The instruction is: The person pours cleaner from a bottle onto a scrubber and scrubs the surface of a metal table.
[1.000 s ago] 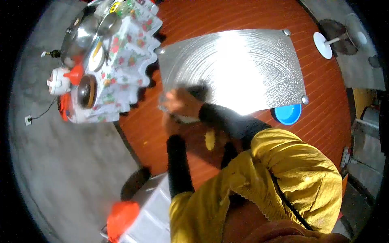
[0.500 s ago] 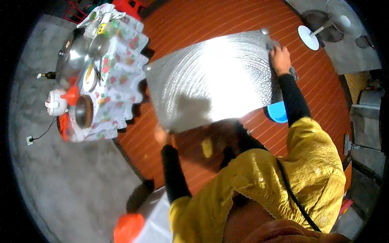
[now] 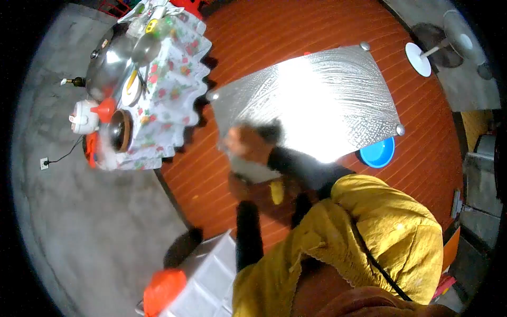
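Note:
A low glass-topped table (image 3: 364,79) with rounded corner fittings is streaked with whitish, foamy-looking arcs, and bright glare covers its middle. My right hand (image 3: 245,143) is over the table's left part, its arm reaching across the front edge. Motion smears its fingers; a dark patch (image 3: 270,129) beside it could be a cloth or a shadow. Below the table's front left edge, my left hand (image 3: 237,185) is dim and blurred at the end of its dark sleeve, its fingers unreadable. Under the right corner sits a blue basin (image 3: 377,153).
On the left, a flowered tablecloth (image 3: 177,113) covers a table bearing a large metal lid (image 3: 108,66), a white plate (image 3: 132,92), a rice cooker (image 3: 83,117) and a red funnel (image 3: 105,110). A fan (image 3: 420,59) stands back right. A white crate (image 3: 208,274) and orange bag (image 3: 165,290) are front left.
My right hand has swept from the glass's far right edge to its left part. My left hand has shifted off the front left corner, rightward. The view has shifted slightly.

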The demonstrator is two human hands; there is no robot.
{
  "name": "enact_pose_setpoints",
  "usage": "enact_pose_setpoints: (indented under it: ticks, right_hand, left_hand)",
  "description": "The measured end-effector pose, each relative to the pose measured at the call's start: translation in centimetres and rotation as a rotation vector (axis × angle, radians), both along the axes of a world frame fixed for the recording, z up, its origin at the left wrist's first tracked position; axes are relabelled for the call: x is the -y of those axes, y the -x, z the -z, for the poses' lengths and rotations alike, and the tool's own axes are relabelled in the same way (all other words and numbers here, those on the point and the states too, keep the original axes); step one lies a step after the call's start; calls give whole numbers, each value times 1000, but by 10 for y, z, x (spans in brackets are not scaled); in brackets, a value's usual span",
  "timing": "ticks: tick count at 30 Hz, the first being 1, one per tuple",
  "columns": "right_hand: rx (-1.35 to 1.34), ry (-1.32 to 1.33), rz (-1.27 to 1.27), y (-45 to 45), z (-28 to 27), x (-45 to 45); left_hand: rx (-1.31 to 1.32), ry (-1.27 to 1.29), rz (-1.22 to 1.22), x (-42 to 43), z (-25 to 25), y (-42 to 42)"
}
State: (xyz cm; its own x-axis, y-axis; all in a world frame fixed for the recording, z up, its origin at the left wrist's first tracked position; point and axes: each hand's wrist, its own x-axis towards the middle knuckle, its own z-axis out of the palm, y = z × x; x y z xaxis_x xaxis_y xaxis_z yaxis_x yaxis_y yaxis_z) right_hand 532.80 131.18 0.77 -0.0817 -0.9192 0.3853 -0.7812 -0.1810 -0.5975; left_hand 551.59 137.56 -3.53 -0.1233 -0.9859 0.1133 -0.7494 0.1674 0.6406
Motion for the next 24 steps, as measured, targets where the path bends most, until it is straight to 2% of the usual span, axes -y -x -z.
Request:
enact_pose_setpoints:
  ticks: [1, 3, 4, 5, 6, 7, 8, 9, 11, 13, 14, 16, 18, 20, 21, 22, 23, 24]
  right_hand:
    - [62, -45, -74, -13, 8, 9]
    - [24, 9, -125, -11, 11, 21]
    - [-163, 104, -43, 16, 17, 30]
    - [-354, 200, 39, 60, 17, 41]
    - [-283, -226, 216, 99, -5, 48]
    - [-201, -268, 347, 146, -15, 51]
    - [-252, -181, 518, 191, -8, 47]
    - [-369, -230, 605, 229, -16, 28]
    - [-370, -193, 738, 305, 8, -21]
    - [-342, -248, 1020, 323, 4, -70]
    - [-451, -226, 1024, 331, 12, -90]
    - [-411, -255, 1042, 293, -11, -111]
    - [-431, -202, 866, 253, -8, -109]
    - [-386, -221, 665, 171, -35, -90]
    - [-337, -252, 549, 138, -15, -78]
    - [-279, -275, 341, 99, -10, -70]
    - [-184, -246, 184, 54, -27, -73]
    - [-229, -161, 14, 21, -23, -74]
  left_hand:
    - [2, 4, -6, 6, -9, 4]
    - [88, -304, -52, 8, -18, 3]
    - [86, -311, -61, 5, -12, -1]
    - [16, -161, -38, 1, -1, -3]
    - [-24, -87, -27, 1, 3, -3]
    - [-61, -13, -15, 0, 7, -3]
    - [-198, -102, -102, 4, 7, 1]
    - [-334, -197, -188, 6, 4, 4]
    - [-326, -208, -185, 5, -9, 9]
    - [-320, -216, -179, 6, -12, 12]
    - [-264, -236, -131, 6, -10, 11]
    - [-206, -262, -82, 6, -1, 5]
    - [134, -288, -224, 11, 18, 0]
    - [61, -262, -152, 7, -27, 11]
    - [-8, -238, -82, 4, -44, 15]
    - [-10, -231, -81, 5, -37, 13]
    - [24, -285, -98, 6, -22, 7]
    - [59, -335, -116, 9, -14, 3]
